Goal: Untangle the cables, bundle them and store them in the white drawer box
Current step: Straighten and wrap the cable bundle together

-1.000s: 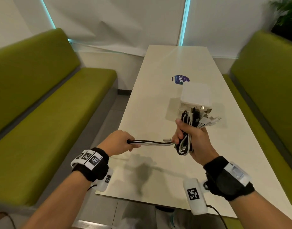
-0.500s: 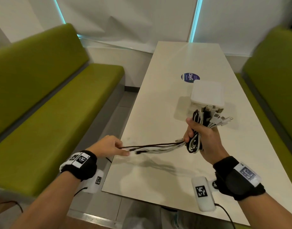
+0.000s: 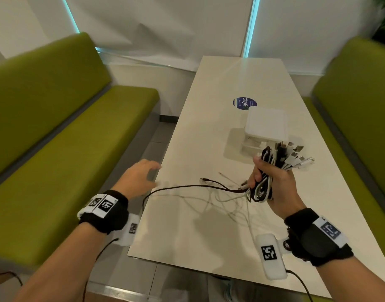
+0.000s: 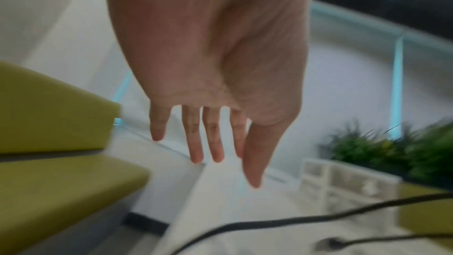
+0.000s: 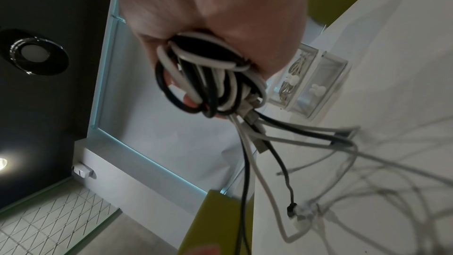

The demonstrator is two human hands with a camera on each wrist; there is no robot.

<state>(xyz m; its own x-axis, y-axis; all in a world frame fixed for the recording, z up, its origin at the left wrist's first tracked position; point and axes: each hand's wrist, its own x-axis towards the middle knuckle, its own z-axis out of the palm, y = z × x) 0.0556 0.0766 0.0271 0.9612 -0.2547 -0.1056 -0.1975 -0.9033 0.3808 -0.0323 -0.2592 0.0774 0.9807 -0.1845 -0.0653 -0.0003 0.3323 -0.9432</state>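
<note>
"ClayG" sticker on table

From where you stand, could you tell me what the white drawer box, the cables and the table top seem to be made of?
White drawer box: likely plastic, matte lid, translucent drawer fronts in the right wrist view.
Black and white cables gripped by the right hand: flexible rubbery or plastic sheathing bending in tight loops, metal-looking plug tips.
Cream table top: smooth, semi-gloss, perhaps laminate; it shows soft reflections.

Bare table at lower centre of frame, open to my left hand. Loose cable ends trail across mid-frame. White drawer box blocks upper right, just beyond my right hand.
</note>
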